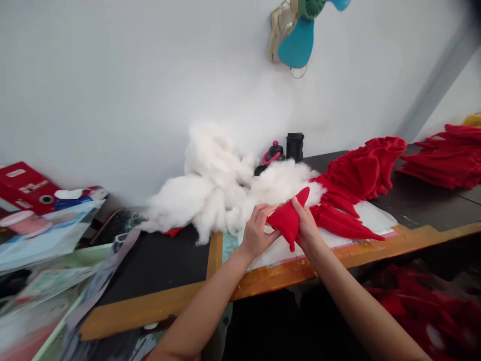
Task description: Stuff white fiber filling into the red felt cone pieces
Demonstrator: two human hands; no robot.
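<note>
Both hands hold a small red fabric piece (288, 220) with pointed corners, raised just over the near edge of the table. It looks plump. My left hand (258, 229) grips its left side, fingers curled at what may be an opening. My right hand (306, 223) clasps the right side, thumb on the front face and fingers hidden behind. A large heap of white stuffing (210, 180) lies beyond my hands. Right of it, flat red fabric pieces (343, 220) lie loose, next to a tall stack of red fabric pieces (364, 168).
A black bottle (294, 146) and a pink-handled bottle (274, 152) stand against the wall behind the stuffing. Another red stack (451, 158) is at far right. Boxes and papers (48, 220) clutter the left. Red pieces (421, 306) lie below the wooden table edge (376, 249). A fan (296, 42) hangs above.
</note>
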